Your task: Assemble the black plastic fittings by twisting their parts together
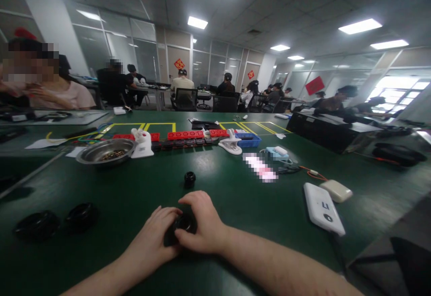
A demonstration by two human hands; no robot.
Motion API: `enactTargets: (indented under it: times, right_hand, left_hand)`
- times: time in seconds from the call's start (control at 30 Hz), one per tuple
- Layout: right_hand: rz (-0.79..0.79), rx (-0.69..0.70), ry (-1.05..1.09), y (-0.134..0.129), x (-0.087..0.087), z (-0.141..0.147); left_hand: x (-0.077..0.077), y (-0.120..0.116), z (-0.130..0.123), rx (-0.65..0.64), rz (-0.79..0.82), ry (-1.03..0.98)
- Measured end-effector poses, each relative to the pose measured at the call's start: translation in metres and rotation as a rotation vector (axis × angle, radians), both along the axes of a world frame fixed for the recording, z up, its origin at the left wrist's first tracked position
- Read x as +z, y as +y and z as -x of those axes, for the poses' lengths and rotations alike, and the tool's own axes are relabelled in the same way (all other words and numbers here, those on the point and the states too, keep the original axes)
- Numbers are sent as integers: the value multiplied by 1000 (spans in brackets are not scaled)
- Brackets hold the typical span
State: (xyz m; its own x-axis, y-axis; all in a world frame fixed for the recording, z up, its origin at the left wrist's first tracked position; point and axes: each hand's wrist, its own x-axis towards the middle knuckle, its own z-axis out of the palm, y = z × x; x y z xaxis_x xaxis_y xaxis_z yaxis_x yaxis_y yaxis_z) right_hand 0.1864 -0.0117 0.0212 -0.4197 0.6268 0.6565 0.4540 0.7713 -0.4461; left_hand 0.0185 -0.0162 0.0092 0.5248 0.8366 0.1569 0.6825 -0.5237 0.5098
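Observation:
Near the front of the green table, my left hand (156, 233) and my right hand (205, 226) curl around a glossy black ring-shaped thing (186, 225). The right thumb lies along its near side, and the right index finger arches over the far side. Fingers of the left hand close on its left side, so much of it is hidden. Just beyond my hands sits a smaller black round thing (190, 178). Two more black rings lie on the left, one black ring (37, 225) close to the edge and another black ring (81, 216) beside it.
A metal bowl (106, 152) holding small brassy pieces stands back left. Red bins (188, 135), white clip stands (143, 143) and a blue tray (248, 140) line the middle. To the right lie a white device (323, 208) and a cream box (336, 190). Other people sit around.

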Motion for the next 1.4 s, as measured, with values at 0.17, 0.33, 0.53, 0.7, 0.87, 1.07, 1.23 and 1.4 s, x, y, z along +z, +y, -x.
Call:
enactTargets:
  times: [0.17, 0.33, 0.53, 0.7, 0.87, 1.07, 1.23, 1.4]
  right_hand:
    - [40, 1, -138, 3, 2, -4]
    - [18, 105, -228, 5, 6, -8]
    - [-14, 177, -263, 6, 11, -16]
    - [2, 184, -315, 7, 11, -17]
    - [-2, 240, -290, 5, 11, -18]
    - [-30, 124, -137, 2, 7, -16]
    - [27, 60, -154, 1, 0, -7]
    - [27, 131, -71, 0, 0, -7]
  left_hand:
    - [-7, 3, 5, -21, -60, 9]
    - [-17, 7, 10, -13, -108, 26]
    - [-23, 10, 13, -26, -114, 20]
    - [-24, 10, 14, -8, -107, 22]
    - [-25, 10, 14, -13, -112, 11]
    - [-25, 11, 14, -20, -120, 53]
    - [-19, 8, 10, 12, -116, 59]
    - [-16, 5, 8, 8, -123, 67]
